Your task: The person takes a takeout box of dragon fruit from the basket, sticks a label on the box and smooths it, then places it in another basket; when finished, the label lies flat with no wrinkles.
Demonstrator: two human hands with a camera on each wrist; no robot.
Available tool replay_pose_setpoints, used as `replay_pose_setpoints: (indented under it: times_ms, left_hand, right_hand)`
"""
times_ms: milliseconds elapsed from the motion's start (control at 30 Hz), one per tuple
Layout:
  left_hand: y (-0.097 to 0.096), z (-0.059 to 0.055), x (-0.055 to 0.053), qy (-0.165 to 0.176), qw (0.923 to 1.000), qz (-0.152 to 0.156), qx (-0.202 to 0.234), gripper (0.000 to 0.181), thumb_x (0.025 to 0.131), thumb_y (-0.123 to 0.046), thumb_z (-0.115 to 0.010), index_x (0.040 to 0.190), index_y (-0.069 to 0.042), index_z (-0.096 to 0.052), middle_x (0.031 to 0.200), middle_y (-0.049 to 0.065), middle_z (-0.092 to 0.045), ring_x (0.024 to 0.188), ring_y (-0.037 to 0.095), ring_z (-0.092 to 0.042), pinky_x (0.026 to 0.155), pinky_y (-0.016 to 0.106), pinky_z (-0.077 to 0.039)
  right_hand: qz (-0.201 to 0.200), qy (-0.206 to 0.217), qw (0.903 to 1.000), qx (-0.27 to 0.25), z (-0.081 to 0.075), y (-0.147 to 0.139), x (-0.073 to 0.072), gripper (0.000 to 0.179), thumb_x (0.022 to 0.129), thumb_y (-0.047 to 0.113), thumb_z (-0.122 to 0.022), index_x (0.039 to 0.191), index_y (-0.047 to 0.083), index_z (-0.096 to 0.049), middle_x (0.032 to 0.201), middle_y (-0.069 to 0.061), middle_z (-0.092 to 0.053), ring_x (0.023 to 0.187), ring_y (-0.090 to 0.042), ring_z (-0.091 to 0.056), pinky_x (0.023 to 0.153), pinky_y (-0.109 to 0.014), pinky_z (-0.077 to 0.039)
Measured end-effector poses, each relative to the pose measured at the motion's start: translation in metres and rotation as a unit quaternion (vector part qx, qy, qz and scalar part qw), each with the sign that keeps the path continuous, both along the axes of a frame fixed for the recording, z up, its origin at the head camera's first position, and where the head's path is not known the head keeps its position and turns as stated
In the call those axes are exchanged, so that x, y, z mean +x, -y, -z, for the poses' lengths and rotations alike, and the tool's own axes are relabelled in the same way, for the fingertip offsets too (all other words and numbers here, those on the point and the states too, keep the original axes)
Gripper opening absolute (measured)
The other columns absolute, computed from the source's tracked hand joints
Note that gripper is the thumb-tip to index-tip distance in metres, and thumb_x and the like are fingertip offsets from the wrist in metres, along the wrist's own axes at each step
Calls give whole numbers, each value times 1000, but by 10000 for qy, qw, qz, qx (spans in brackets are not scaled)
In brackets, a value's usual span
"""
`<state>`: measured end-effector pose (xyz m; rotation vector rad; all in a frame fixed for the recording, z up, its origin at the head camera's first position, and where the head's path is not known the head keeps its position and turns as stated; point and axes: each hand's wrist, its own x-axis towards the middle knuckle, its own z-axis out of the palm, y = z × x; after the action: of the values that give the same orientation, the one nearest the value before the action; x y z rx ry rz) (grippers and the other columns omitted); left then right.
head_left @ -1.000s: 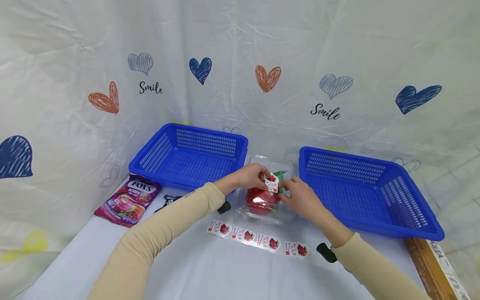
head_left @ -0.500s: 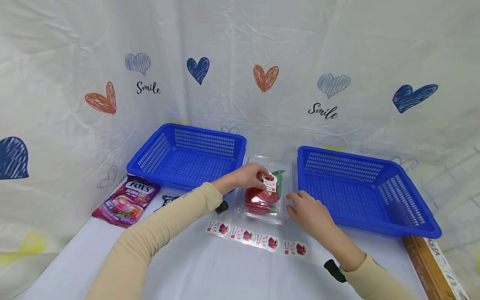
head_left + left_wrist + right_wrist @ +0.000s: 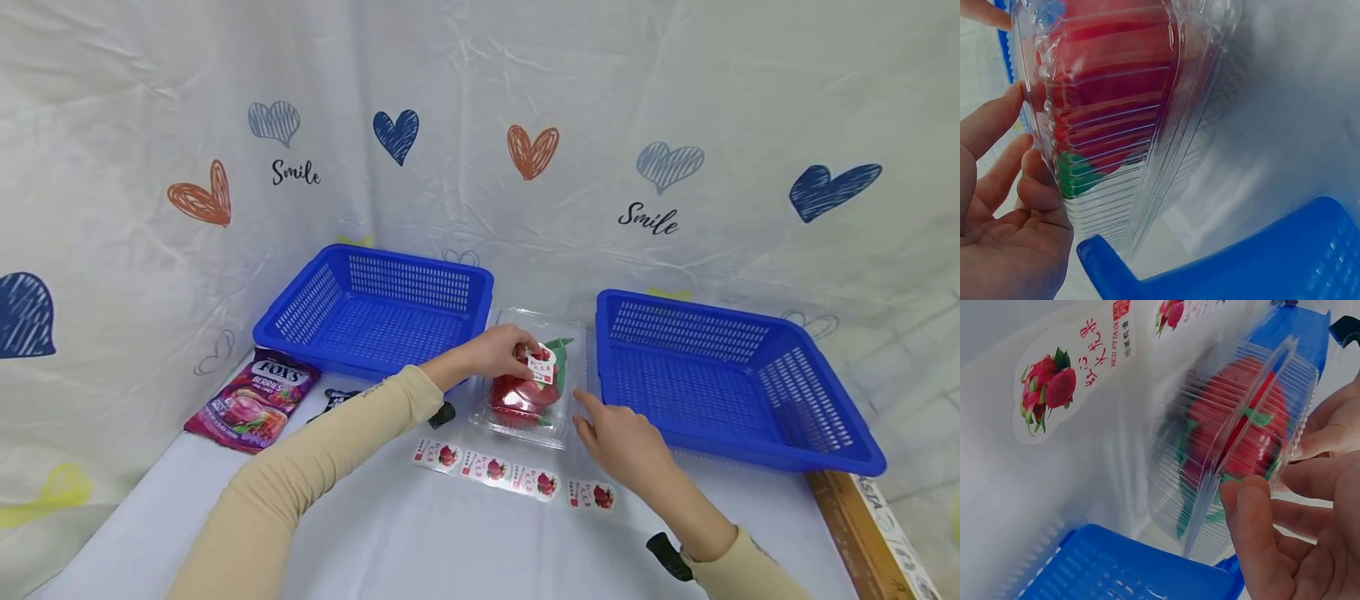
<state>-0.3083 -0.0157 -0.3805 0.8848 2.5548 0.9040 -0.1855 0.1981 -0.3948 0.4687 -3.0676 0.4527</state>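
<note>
A clear plastic clamshell box (image 3: pixel 573 358) stands between two blue baskets, with a dragon fruit (image 3: pixel 516 397), red with green tips, inside. Over its lid my left hand (image 3: pixel 497 352) pinches the left edge of a white dragon fruit sticker (image 3: pixel 542 368); whether the whole sticker touches the lid I cannot tell. Through the ribbed wall, the fruit (image 3: pixel 1107 75) fills much of the left wrist view. To the right of the box, my right hand (image 3: pixel 626 446) holds nothing, its index finger extended. Loosely bent fingers of the right hand (image 3: pixel 1297 531) show in the right wrist view.
Blue baskets stand at left (image 3: pixel 375 333) and right (image 3: pixel 697 383). A strip of several stickers (image 3: pixel 491 471) lies in front of the box. A Fox's candy bag (image 3: pixel 255 400) and a small black packet (image 3: pixel 339 398) lie left. A long brown box (image 3: pixel 855 533) lies right.
My right hand has let go of the sticker's right side and drawn back right and toward me, its index finger now extended. My left hand stays at the sticker.
</note>
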Motion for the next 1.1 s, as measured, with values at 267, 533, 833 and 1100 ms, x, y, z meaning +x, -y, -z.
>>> replay_pose_setpoints:
  times_ms: [267,533,833,1100]
  left_hand:
    - [0,1,0,-87,10000,47,0,35,88,-17,-75,120,-7,-67,94,4,-61,81,14,-53,67,20,-45]
    - [1,1,1,-152,9998,91,37,34,87,-16,-75,119,-6,-68,93,4,-63,81,14,-54,68,20,-46]
    - [2,3,-1,-91,9998,129,124,33,87,-15,-75,119,-7,-68,92,4,-63,79,14,-54,67,21,-46]
    - [2,4,-2,-104,9998,159,86,34,87,-15,-75,119,-7,-68,93,4,-62,80,14,-54,67,20,-46]
  right_hand:
    - [139,525,9985,113,4,-2,3,50,103,30,-49,147,8,-41,54,0,-42,43,-15,-42,42,-29,-37]
    - [77,1212,9882,-939,13,-9,1,60,105,36,-43,155,12,-21,93,-17,-65,75,-29,-65,70,-48,-54]
    - [127,2669,8936,-3605,30,-17,-9,73,104,36,-47,157,33,4,160,-23,5,139,-51,-25,93,-54,-48]
    - [196,2471,8959,-3686,39,-19,-16,72,98,43,-57,154,32,-14,157,-20,-9,135,-47,-31,94,-51,-48]
